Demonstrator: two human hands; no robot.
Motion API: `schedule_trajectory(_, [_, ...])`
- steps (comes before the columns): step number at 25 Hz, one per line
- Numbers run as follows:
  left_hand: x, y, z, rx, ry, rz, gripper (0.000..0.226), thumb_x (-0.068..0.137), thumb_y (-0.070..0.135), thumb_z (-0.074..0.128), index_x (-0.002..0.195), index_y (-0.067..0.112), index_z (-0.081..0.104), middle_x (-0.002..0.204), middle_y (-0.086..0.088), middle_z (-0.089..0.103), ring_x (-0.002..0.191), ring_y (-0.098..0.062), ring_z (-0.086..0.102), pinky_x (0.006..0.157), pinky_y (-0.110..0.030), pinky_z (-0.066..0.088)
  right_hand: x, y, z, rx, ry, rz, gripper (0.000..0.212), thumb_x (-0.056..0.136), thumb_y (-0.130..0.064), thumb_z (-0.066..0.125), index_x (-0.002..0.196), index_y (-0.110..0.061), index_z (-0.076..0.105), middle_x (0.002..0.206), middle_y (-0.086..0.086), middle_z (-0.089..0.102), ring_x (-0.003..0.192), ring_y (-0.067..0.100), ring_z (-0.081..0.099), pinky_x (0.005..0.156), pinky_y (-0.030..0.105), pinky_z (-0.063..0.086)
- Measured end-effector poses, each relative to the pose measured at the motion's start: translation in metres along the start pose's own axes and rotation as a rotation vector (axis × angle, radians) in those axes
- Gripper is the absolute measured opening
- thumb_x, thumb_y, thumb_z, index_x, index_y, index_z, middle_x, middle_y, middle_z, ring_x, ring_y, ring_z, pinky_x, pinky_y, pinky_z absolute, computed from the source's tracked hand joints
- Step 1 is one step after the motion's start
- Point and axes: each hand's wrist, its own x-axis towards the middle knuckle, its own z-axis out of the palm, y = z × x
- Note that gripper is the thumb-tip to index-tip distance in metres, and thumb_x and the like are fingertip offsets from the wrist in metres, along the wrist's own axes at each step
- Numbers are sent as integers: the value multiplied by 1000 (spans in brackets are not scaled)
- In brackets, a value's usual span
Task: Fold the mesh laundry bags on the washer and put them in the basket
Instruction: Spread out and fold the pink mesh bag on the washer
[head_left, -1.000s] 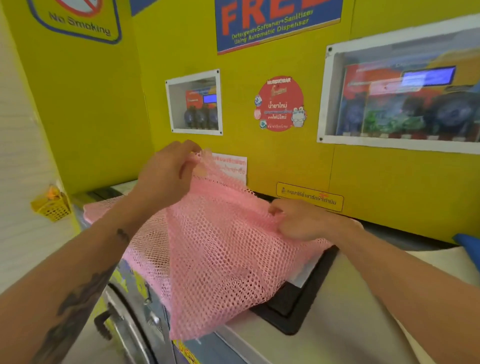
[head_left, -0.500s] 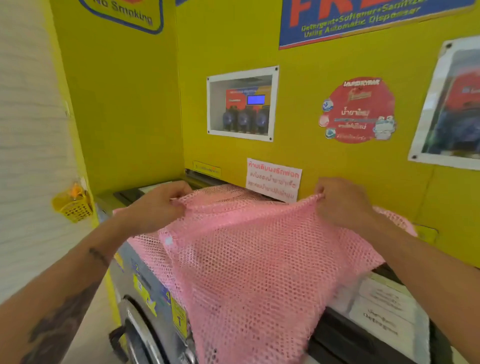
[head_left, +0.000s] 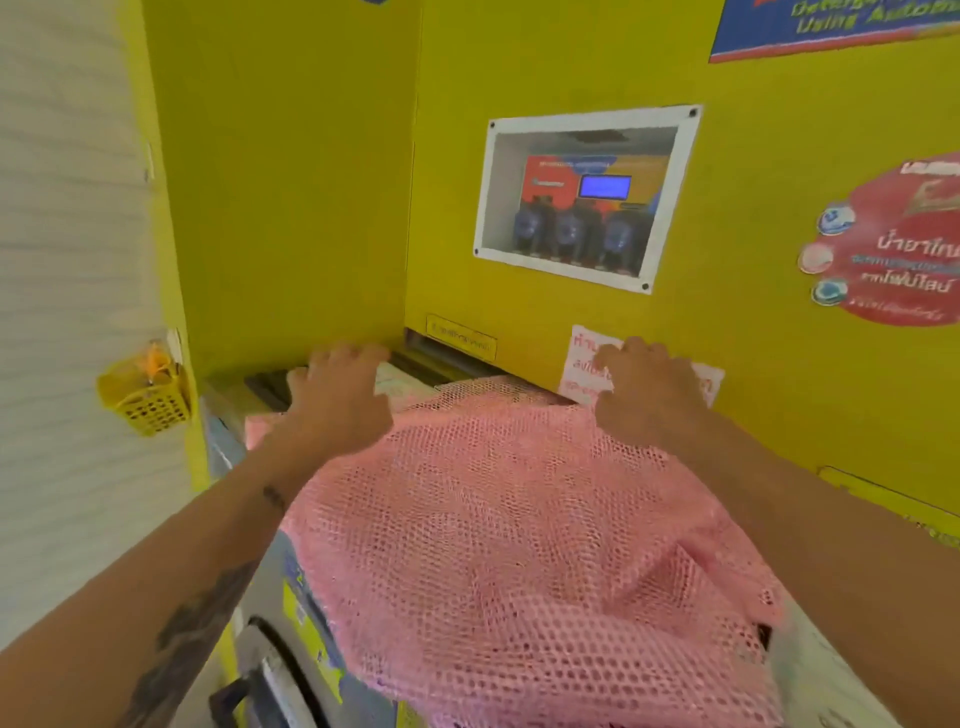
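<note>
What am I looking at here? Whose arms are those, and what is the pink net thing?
This picture comes from a camera worn on a person's head, so you see their own two arms reaching forward. The pink mesh laundry bag is a net sack for washing clothes. It lies spread over the top of a grey front-loading washer and hangs over its front edge. The left hand and the right hand rest at the bag's far edge, fingers spread, near the yellow wall. Whether they pinch the net is hard to tell. A small yellow plastic basket hangs on the left.
</note>
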Motion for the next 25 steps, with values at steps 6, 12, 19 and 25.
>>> schedule_trajectory(6, [-17, 19, 39, 139, -663, 408, 76, 84, 72, 31, 147, 30, 36, 160, -4, 27, 143, -32, 28, 115, -54, 25, -27, 36, -9, 67, -427, 37, 28, 87, -17, 49, 109, -10, 66, 117, 13, 63, 99, 32, 61, 80, 41, 55])
schedule_trajectory(12, [-53, 58, -3, -365, -356, 540, 25, 95, 37, 57, 120, 36, 57, 126, 10, 57, 116, -10, 54, 103, -43, 45, -83, 86, -31, 176, -738, 34, 29, 83, -13, 62, 101, -35, 58, 106, -5, 61, 93, 15, 60, 78, 37, 51])
schedule_trajectory(19, [-164, 151, -40, -312, -627, 895, 46, 88, 56, 59, 129, 41, 45, 107, 17, 41, 102, -7, 46, 89, -29, 40, -123, 92, 4, 111, -661, -24, 25, 82, -35, 66, 102, -27, 54, 100, -7, 57, 88, 11, 54, 72, 33, 47])
schedule_trajectory(25, [-159, 149, -37, -566, -382, 720, 25, 86, 16, 45, 95, 31, 63, 93, 6, 61, 81, -13, 56, 75, -34, 45, -123, 157, -20, -218, -131, 57, 2, 85, -24, 60, 86, -23, 61, 96, 1, 60, 91, 24, 57, 70, 34, 47])
